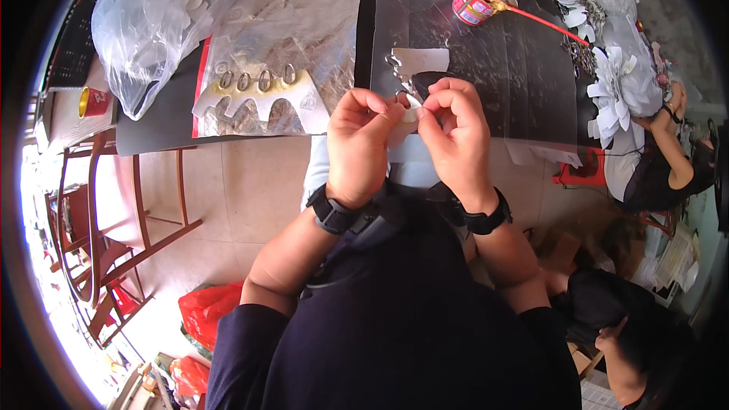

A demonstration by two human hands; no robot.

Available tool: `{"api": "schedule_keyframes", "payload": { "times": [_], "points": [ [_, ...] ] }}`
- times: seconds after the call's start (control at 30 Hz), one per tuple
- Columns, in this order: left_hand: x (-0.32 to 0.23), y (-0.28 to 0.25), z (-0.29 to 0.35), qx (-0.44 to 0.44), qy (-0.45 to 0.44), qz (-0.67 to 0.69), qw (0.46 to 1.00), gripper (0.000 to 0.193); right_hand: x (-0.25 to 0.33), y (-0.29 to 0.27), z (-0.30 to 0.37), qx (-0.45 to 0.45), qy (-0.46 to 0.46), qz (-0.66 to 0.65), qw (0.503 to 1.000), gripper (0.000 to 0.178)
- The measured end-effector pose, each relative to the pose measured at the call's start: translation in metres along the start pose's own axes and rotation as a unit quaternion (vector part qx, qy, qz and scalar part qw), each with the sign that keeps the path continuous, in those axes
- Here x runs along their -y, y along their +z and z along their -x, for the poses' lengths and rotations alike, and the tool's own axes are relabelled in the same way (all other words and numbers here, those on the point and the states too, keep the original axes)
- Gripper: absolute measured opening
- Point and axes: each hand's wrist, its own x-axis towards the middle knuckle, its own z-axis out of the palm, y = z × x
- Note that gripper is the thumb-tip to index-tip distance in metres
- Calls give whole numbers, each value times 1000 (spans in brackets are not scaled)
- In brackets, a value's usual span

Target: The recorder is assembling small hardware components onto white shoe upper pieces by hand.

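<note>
Over the table's near edge, my left hand (pixel 357 140) and my right hand (pixel 459 137) meet, fingers closed in pinches. Between the fingertips they hold a small white piece (pixel 412 112), partly hidden by the fingers. A dark metal ring shows by the left fingertips; whether it joins the white piece I cannot tell. Just beyond the hands lies a white card strip (pixel 425 60), with a short metal chain (pixel 396 66) at its left end. To the left, a white card with scalloped cutouts (pixel 292 106) carries several oval metal rings (pixel 265 80) along its upper edge.
A clear plastic bag (pixel 140 38) with white pieces stands far left. A red tub (pixel 472 9) with a red stick (pixel 539 19) sits at the back. White strips and chains (pixel 611 95) pile up on the right, near a co-worker's hands (pixel 674 99). A wooden chair (pixel 114 205) stands left.
</note>
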Motion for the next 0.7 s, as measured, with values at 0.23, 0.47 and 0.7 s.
{"api": "schedule_keyframes", "payload": {
  "times": [0.23,0.47,0.7],
  "points": [
    [7,-4,-1,14,74,-18,997,15,6,3,-3,-19,-21,34,999,17],
    [3,-16,-10,-4,28,-39,999,14,-5,-37,-6,-69,19,-9,997,26],
    [-2,-17,-20,37,-81,51,995,18,-49,-125,-92,-173,268,-285,904,65]
  ]
}}
